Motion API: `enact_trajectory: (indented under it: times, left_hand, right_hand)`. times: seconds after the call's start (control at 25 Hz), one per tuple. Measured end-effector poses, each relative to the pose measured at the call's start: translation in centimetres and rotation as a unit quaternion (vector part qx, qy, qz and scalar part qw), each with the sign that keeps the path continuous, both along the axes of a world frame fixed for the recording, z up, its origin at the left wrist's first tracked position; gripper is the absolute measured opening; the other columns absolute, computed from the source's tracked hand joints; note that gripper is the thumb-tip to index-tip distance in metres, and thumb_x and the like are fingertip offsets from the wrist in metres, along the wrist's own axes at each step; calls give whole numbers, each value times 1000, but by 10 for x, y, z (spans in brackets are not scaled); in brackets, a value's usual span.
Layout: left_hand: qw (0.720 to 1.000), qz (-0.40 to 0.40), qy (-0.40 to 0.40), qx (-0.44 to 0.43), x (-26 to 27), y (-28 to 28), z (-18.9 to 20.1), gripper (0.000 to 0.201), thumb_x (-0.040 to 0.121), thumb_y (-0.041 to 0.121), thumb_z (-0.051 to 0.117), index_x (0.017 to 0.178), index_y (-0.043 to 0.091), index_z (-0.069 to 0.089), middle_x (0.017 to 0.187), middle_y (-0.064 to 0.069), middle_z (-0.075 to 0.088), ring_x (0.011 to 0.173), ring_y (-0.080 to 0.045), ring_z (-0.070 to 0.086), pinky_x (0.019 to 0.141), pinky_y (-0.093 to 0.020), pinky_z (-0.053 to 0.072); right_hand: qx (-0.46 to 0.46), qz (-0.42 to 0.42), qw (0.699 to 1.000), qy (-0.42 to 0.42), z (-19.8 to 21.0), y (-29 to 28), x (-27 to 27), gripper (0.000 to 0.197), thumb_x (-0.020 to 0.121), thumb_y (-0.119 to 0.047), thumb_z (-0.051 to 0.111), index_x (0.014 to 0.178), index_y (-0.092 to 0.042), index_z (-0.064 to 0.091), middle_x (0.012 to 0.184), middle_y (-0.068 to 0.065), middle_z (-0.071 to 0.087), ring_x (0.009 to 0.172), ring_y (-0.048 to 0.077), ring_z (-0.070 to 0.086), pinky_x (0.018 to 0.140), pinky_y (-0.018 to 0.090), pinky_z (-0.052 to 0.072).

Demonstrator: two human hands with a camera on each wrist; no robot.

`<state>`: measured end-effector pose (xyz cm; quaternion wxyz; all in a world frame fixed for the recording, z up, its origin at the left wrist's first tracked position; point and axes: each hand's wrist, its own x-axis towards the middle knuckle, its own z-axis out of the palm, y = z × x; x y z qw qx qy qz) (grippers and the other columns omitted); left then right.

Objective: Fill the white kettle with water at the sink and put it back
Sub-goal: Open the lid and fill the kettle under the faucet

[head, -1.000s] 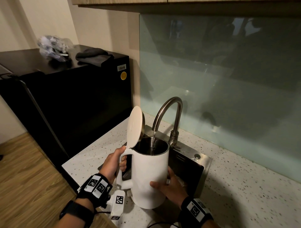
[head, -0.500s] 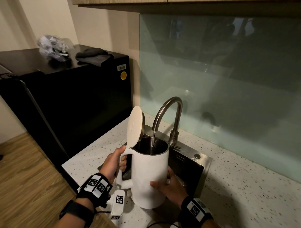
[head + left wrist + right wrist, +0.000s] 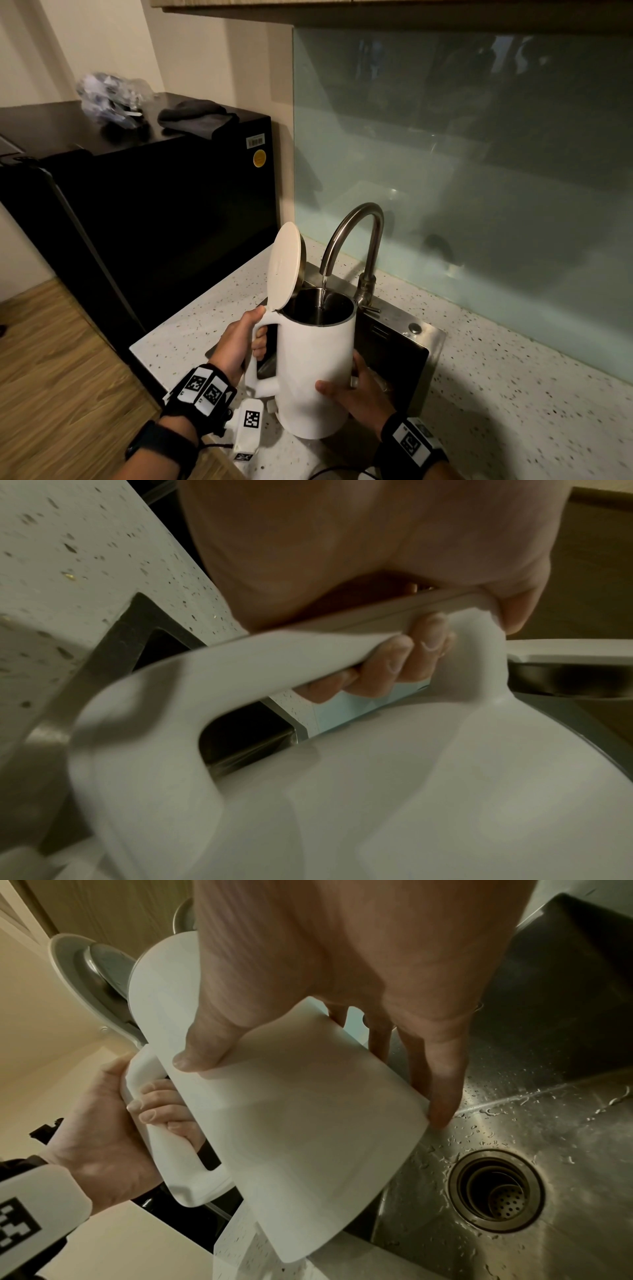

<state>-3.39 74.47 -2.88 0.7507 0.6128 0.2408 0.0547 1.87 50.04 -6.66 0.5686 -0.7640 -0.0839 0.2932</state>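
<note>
Filling is the step in hand: the white kettle [image 3: 317, 370] is held over the sink [image 3: 394, 353], upright or nearly so, with its long axis running from the base by the wrists up to the open mouth, which sits directly under the curved faucet [image 3: 352, 240]. A thin stream of water [image 3: 323, 291] drops from the spout into the dark interior; how high the water stands cannot be read from the pictures. The hinged lid [image 3: 286, 265] stands tipped back on the handle side, clear of the stream. The left hand [image 3: 239, 346] is wrapped round the handle [image 3: 308, 653], its fingers [image 3: 394, 664] curled through the gap with the thumb on top near the hinge. The right hand [image 3: 356, 390] cups the lower body from the far side, thumb across the front wall and fingers [image 3: 441, 1091] reaching behind toward the basin, steadying rather than carrying. So the kettle lies between the two hands, each clamped on it. Below it, the sink is wet with scattered drops, and its drain [image 3: 496, 1191] is open. Judging from the task, the coming move likely calls for shutting off the flow and carrying the kettle back level, since the lid is open and the added weight would pull away from the handle.
</note>
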Motion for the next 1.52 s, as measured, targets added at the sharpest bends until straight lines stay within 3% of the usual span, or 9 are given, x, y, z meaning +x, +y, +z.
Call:
enact_trajectory:
  times: [0.24,0.4,0.6,0.76,0.88,0.96,1.16,1.4,1.52]
  left_hand:
    - [1000,-4,1,7,1,0,-1,45,94,51,52,66,16,49,57,-2,37,51,-16,36,61,-34,36]
    - [1000,-9,-2,6,2,0,-1,46,81,58,57,66,15,49,56,-2,37,50,-16,37,60,-34,37]
    - [1000,-9,-8,4,1,0,-2,45,88,54,54,64,16,49,57,-3,37,50,-16,37,60,-34,36]
    - [1000,-9,-12,3,0,0,-1,47,76,60,59,65,16,48,56,-3,36,50,-17,36,60,-34,36]
    - [1000,-4,-19,-11,0,1,-2,48,69,63,63,61,17,49,56,-3,36,50,-17,35,60,-34,35]
    - [1000,-3,-22,-16,0,1,-2,48,69,63,64,61,17,50,57,-3,35,50,-17,35,60,-34,34]
    - [1000,-1,-19,-20,0,1,-2,48,68,63,64,61,17,50,57,-4,35,51,-17,35,60,-35,34]
    - [1000,-4,-20,-15,0,1,-2,49,68,63,63,62,17,50,57,-4,36,51,-17,35,61,-35,35]
    - [1000,-5,-16,-13,0,1,-2,48,70,64,63,61,18,50,57,-4,36,51,-17,36,61,-35,36]
  right_hand:
    - [7,-1,1000,-6,1,-1,-2,113,38,-65,87,134,-44,32,126,-13,53,110,10,56,82,24,48]
    - [-2,-4,1000,-8,-2,-1,-1,116,38,-67,85,137,-43,31,128,-12,52,112,13,56,85,25,46]
    - [-10,-6,1000,-12,-6,-2,0,132,27,-77,85,142,-39,33,132,-10,54,116,14,58,86,26,47]
    - [0,-1,1000,-10,-7,-1,1,124,32,-73,88,139,-43,33,130,-13,54,116,13,57,85,26,49]
    - [-4,-9,1000,-14,-11,0,2,121,31,-74,88,136,-46,36,129,-14,56,115,12,59,94,35,52]
    - [-6,-12,1000,-14,-12,0,2,119,30,-74,88,134,-48,36,128,-14,57,116,12,59,99,38,52]
    - [-9,-7,1000,-9,-11,2,3,117,34,-72,89,134,-47,35,129,-13,55,117,14,57,98,36,51]
    - [-20,-10,1000,-6,-11,3,2,133,25,-78,86,142,-41,34,134,-7,55,120,18,58,102,43,51]
    - [-10,-10,1000,-6,-10,3,2,128,25,-77,86,137,-44,35,132,-7,56,119,18,58,103,43,50]
